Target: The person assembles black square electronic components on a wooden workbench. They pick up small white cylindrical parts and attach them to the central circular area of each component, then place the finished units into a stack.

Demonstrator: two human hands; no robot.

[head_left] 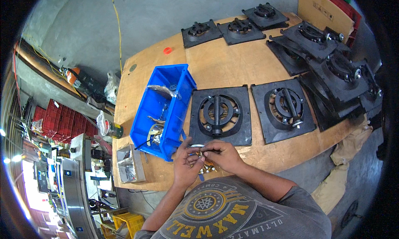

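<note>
1. Both hands meet at the near edge of the wooden bench (216,66), just in front of a black square plate (198,133) with a round burner piece.
2. The left hand's (185,161) grip is closed to a fingertip pinch on a small metal part (201,153), partly hidden by the fingers.
3. The right hand's (225,155) grip pinches the same part from the other side.
4. Brass-coloured pieces (207,169) lie just below the hands.
5. A blue divided bin (181,114) stands beyond the left hand, holding metal pieces and plastic bags.
</note>
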